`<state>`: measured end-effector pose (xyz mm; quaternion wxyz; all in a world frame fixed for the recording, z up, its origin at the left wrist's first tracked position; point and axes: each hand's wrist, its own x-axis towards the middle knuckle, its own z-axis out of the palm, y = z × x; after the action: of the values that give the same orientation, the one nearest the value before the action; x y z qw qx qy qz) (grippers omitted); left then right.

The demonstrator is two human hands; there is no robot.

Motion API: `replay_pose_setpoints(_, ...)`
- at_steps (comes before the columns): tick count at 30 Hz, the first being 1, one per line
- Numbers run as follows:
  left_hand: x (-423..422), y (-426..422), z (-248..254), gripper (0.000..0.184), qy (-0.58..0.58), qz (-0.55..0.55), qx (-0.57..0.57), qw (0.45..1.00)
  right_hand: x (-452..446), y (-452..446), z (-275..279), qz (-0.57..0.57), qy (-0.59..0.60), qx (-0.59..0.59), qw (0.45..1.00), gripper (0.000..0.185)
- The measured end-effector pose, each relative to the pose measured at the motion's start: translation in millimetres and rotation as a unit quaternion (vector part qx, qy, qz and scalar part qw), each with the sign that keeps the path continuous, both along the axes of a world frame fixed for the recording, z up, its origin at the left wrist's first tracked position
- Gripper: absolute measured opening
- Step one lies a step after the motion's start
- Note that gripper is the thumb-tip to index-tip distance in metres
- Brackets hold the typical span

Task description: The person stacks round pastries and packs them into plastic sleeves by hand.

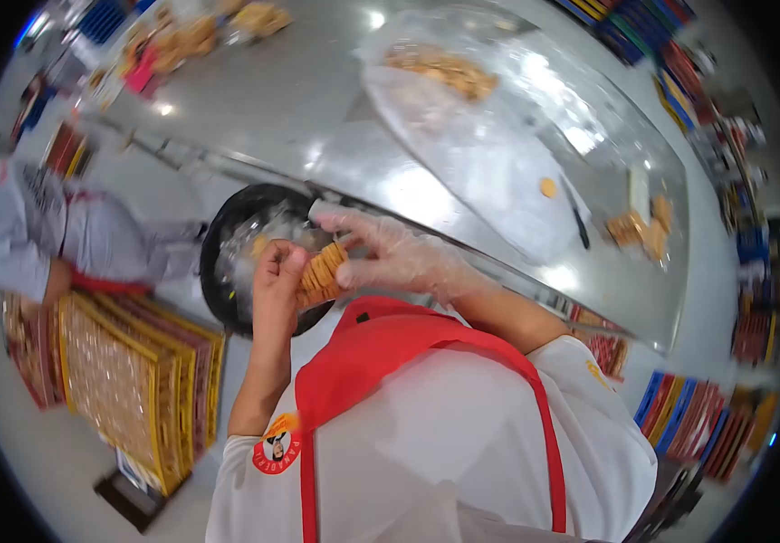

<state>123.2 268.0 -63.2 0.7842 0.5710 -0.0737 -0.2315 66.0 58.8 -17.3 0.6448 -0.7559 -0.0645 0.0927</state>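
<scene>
Close to my chest, a short stack of golden-brown biscuits (321,273) is held between my two hands. My left hand (278,271), bare, pinches the stack from the left side. A clear plastic glove covers my right hand (390,256), whose fingers close on the stack's right end. Just beyond and to the left stands a round black bin (218,249), with crumpled clear plastic inside. Whether the biscuits are in a wrapper I cannot tell.
A steel table (317,109) spans ahead. On it lie a clear plastic sheet (462,163), a pile of biscuits (444,72), a knife (578,217) and more biscuit stacks (630,229). Stacked yellow crates (109,380) and a co-worker (46,226) are to my left.
</scene>
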Motion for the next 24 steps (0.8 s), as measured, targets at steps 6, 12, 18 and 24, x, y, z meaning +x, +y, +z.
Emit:
replay_pose_setpoints(6,-32,-115,11,0.018,0.002,-0.179,0.029,0.983,-92,-54,33,-0.147,-0.046,-0.162,0.975,0.022)
replay_pose_setpoints(12,-89,-206,19,0.028,-0.047,-0.296,-0.01,0.954,-180,-141,20,-0.283,-0.05,-0.17,0.943,0.006)
replay_pose_setpoints(18,-90,-186,-45,0.026,0.059,-0.415,0.206,0.884,-245,-228,-37,-0.494,-0.014,0.042,0.868,0.007)
replay_pose_setpoints(24,-161,-192,-116,0.027,-0.087,-0.365,0.455,0.807,-256,-284,-39,-0.533,0.051,0.13,0.834,0.008)
